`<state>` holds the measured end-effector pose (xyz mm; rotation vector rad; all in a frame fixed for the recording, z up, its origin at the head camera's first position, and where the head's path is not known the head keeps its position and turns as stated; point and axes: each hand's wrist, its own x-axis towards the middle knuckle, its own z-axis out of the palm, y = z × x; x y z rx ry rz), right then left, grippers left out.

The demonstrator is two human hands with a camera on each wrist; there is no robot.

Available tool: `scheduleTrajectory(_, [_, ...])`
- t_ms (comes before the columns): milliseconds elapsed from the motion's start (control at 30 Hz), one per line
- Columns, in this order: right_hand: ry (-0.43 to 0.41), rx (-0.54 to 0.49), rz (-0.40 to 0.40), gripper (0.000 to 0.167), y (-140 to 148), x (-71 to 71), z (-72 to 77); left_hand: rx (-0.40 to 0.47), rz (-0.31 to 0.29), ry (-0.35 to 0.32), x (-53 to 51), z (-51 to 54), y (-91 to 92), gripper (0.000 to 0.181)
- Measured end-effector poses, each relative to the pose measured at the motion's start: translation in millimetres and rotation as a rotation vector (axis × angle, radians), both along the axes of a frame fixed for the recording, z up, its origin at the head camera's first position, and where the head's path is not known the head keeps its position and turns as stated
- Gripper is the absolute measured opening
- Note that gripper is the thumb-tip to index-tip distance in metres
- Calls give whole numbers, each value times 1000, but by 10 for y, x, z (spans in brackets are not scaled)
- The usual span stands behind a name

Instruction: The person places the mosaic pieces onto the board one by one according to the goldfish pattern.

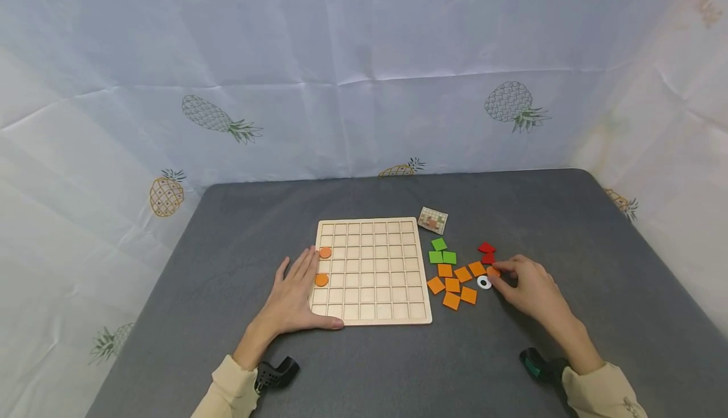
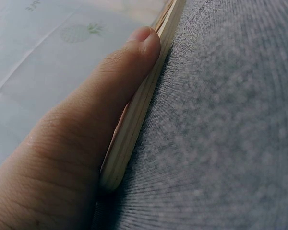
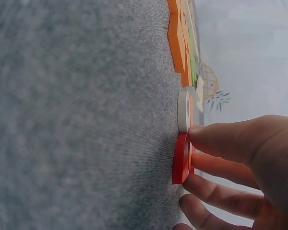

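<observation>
A pale wooden grid board [image 1: 375, 272] lies flat on the table, with two orange discs [image 1: 321, 279] at its left side. My left hand [image 1: 292, 295] rests against the board's left side, fingers straight and spread. Its thumb [image 2: 120, 72] lies along the front edge. Right of the board, my right hand [image 1: 531, 288] pinches an orange disc [image 1: 493, 271] between thumb and fingertips, beside a white ring [image 1: 479, 281]. Seen from the right wrist, a red piece [image 3: 179, 160] lies right at those fingertips, partly covering what they hold.
Several orange squares [image 1: 452, 284] lie loose between board and right hand. Green squares [image 1: 435, 257] and red pieces [image 1: 486, 248] lie farther back. A small patterned card [image 1: 433, 221] touches or nearly touches the board's far right corner. The grey table [image 1: 364, 374] meets a pineapple-print cloth behind.
</observation>
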<state>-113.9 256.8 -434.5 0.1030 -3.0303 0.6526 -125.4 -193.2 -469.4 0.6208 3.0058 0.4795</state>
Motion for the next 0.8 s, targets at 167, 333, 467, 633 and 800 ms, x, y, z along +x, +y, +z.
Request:
scheduleTrajectory(167, [-2, -7, -2, 37, 1, -3, 2, 2, 0, -4, -5, 0, -1, 145])
scheduleTrajectory(333, [-3, -16, 4, 35, 9, -4, -2, -3, 2, -11, -9, -3, -1, 145])
scheduleTrajectory(467, [-3, -19, 14, 33, 21, -11, -2, -7, 3, -9, -11, -2, -1, 145])
scheduleTrajectory(633, [-13, -17, 31, 34, 33, -20, 6, -1, 2, -7, -9, 2, -1, 145])
scheduleTrajectory(800, [-33, -15, 40, 35, 40, -28, 15, 0, 2, -9, -5, 2, -1, 145])
